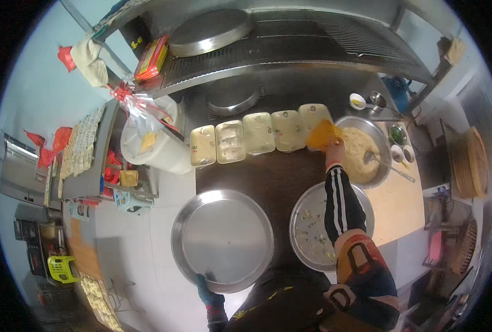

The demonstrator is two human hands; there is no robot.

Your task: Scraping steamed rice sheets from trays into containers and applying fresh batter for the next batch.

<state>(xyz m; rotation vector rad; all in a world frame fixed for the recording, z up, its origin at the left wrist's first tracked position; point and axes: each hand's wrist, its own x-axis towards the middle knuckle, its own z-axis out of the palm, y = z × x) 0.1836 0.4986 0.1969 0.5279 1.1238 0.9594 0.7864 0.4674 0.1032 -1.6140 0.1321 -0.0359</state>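
My right hand (334,150) reaches forward and is shut on a flat yellow-orange piece (321,133), perhaps a plastic scraper. It covers part of the rightmost pale rectangular tray (314,115), beside the rim of a metal bowl. Pale, lumpy batter or dough (356,151) fills this bowl, and a long-handled metal spoon (369,157) rests in it. At the lower left, my left hand (208,289), in a dark glove, grips the near rim of a round, shallow metal pan (223,236). Under my right forearm lies a second round pan (310,232) with scattered green and yellow bits.
More pale trays (259,133) stand in a row along the dark tabletop (237,176); one holds white pieces. A white bucket (167,155) stands left. Small bowls (396,135) sit right of the batter. A rack (287,50) with a round pan (213,31) spans the back.
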